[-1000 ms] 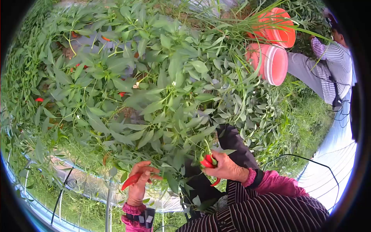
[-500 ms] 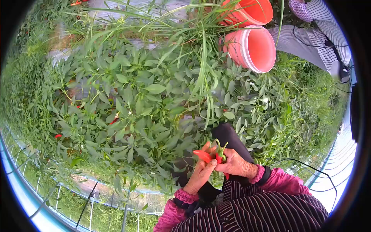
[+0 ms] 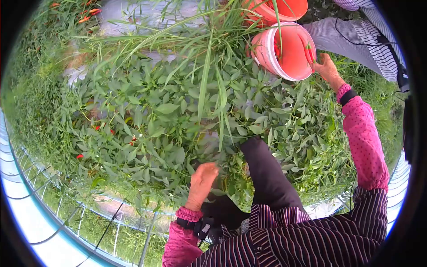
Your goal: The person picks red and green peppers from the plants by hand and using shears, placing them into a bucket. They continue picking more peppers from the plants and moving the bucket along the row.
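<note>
At the near right rim of the pink bucket (image 3: 271, 55), my right hand (image 3: 328, 71) has its thumb and fingers apart, with nothing seen held in them. Just inside the rim beside it, a red chili pepper (image 3: 309, 55) shows, its green stem upward. More red shows against the bucket's other inner side. My left hand (image 3: 203, 181) is over the pepper plants (image 3: 155, 147), near my knee. Its fingers are curled inward, and whatever they may hold is hidden.
A second pink bucket (image 3: 262, 14) stands behind the first. Another person's striped leg (image 3: 347, 42) is close to both. Long grass blades (image 3: 209, 71) hang over the plants. Red peppers (image 3: 91, 13) show at the far left. A wire frame (image 3: 80, 222) runs along the lower left.
My hands have parted. The right has reached up to the bucket and no longer holds the red peppers; the left has moved slightly left and up. Red peppers now show inside the bucket.
</note>
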Tool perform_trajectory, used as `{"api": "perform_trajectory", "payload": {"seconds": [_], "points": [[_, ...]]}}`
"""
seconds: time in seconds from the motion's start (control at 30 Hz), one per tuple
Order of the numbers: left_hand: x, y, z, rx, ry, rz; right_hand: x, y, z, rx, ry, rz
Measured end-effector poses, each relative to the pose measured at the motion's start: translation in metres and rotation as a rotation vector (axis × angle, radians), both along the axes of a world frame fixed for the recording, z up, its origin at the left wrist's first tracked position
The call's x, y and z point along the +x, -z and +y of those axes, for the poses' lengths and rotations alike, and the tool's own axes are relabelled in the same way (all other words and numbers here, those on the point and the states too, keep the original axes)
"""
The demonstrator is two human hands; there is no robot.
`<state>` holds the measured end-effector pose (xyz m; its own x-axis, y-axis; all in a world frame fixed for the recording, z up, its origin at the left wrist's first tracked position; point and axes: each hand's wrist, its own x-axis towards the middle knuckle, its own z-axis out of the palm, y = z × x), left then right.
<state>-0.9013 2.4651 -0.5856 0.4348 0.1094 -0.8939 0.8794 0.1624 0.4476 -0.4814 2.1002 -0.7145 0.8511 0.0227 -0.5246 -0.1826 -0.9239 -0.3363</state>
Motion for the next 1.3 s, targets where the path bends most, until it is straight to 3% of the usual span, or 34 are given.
{"api": "perform_trajectory", "payload": {"seconds": [0.03, 0.1, 0.17, 0.27, 0.33, 0.43, 0.5, 0.57, 0.63, 0.7, 0.83, 0.87, 0.93, 1.03, 1.13, 1.23, 1.27, 1.3], "points": [[0.004, 0.002, 0.007, 0.06, 0.055, -0.008, 0.001, 0.021, -0.005, -0.037, -0.051, -0.1], [0.021, 0.012, 0.023, 0.17, 0.165, -0.029, -0.027, 0.023, 0.021, 0.242, -0.102, -0.059], [0.032, 0.043, 0.041, 0.371, 0.371, -0.134, -0.076, 0.004, 0.066, 0.358, -0.064, 0.174], [0.054, 0.101, 0.065, 0.615, 0.715, -0.201, -0.175, -0.016, 0.108, 0.543, -0.233, 0.396], [0.073, 0.143, 0.076, 0.738, 0.894, -0.215, -0.248, -0.019, 0.118, 0.493, -0.463, 0.39], [0.094, 0.218, 0.091, 0.695, 1.185, -0.207, -0.331, -0.038, 0.132, 0.297, -0.483, 0.565], [0.112, 0.262, 0.096, 0.562, 1.421, -0.082, -0.363, -0.04, 0.142, 0.239, -0.543, 0.445], [0.095, 0.322, 0.104, 0.697, 1.42, -0.324, -0.385, -0.038, 0.152, 0.143, -0.464, 0.418], [0.118, 0.325, 0.119, 0.683, 1.887, -0.225, -0.404, -0.033, 0.154, 0.13, -0.4, 0.416], [0.121, 0.323, 0.137, 0.833, 1.93, -0.23, -0.416, -0.034, 0.152, 0.101, -0.354, 0.417], [0.086, 0.31, 0.173, 0.769, 1.932, -0.315, -0.426, -0.031, 0.158, 0.041, -0.336, 0.398], [0.08, 0.297, 0.178, 0.88, 1.824, -0.357, -0.431, -0.028, 0.157, 0.028, -0.326, 0.396], [0.067, 0.28, 0.203, 0.852, 1.799, -0.332, -0.433, -0.025, 0.16, 0.011, -0.299, 0.392], [0.053, 0.269, 0.217, 0.798, 1.826, -0.163, -0.43, -0.017, 0.162, 0.011, -0.301, 0.424], [0.04, 0.262, 0.229, 0.766, 1.603, 0.03, -0.43, -0.008, 0.173, 0.028, -0.313, 0.48], [0.01, 0.269, 0.245, 0.859, 1.379, -0.313, -0.419, 0.006, 0.197, 0.194, -0.244, 0.463], [0.006, 0.274, 0.253, 0.838, 1.5, -0.429, -0.41, 0.009, 0.21, 0.25, -0.216, 0.45], [0.0, 0.276, 0.253, 0.802, 1.418, -0.368, -0.402, 0.013, 0.226, 0.306, -0.189, 0.435]]}}
